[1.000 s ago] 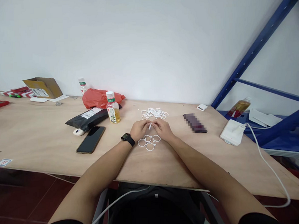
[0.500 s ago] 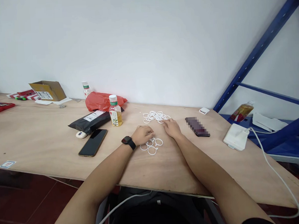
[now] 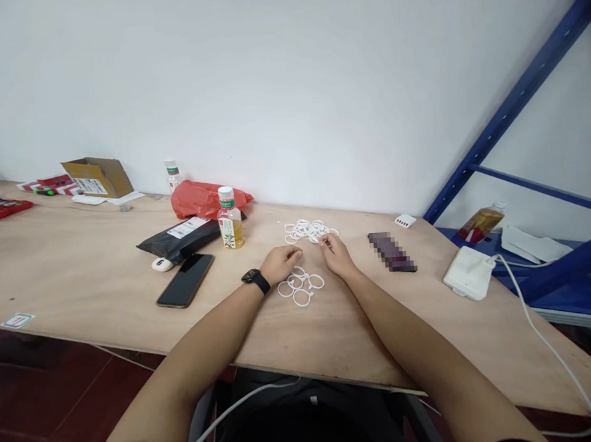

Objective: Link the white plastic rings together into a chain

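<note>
The piled rings [image 3: 310, 231] may hook together, so the right hand [image 3: 335, 253], at their near edge, could drag several. The left hand [image 3: 281, 263] could bump the loose rings [image 3: 303, 306] just nearer. Both are curled; what they hold, I cannot tell. The table [image 3: 323, 343] is wooden, the wall [image 3: 288, 101] white; a rack [image 3: 513, 96] stands right.

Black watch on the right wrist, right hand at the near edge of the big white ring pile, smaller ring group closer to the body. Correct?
Not quite: the black watch is on the left wrist, as the head view shows. The right hand is at the near edge of the big white ring pile, with the smaller ring group closer to the body.
</note>
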Available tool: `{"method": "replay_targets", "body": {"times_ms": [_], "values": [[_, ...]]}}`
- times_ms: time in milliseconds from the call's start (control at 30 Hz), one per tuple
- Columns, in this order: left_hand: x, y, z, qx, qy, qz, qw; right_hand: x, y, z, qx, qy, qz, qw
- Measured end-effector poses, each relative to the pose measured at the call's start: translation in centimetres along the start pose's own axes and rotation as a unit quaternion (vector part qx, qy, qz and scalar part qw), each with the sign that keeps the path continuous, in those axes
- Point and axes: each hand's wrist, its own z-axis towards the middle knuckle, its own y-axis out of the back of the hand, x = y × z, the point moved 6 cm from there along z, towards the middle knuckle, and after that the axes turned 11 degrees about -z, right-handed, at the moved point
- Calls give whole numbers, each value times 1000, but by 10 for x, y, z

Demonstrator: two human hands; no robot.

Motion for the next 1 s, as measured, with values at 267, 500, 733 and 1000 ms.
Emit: {"method": "replay_targets", "body": {"times_ms": [267, 500, 733, 1000], "values": [[19, 7, 9, -70, 31, -221, 972, 67, 2, -13, 37, 179, 33, 983], [19, 6, 12, -77, 50, -310, 946, 77, 3, -19, 52, 229, -1, 972], [19, 4, 12, -76, 59, -327, 940, 74, 1, -18, 22, 241, -21, 970], [13, -1, 8, -57, 38, -306, 950, 61, 0, -16, -33, 171, -18, 985]]}}
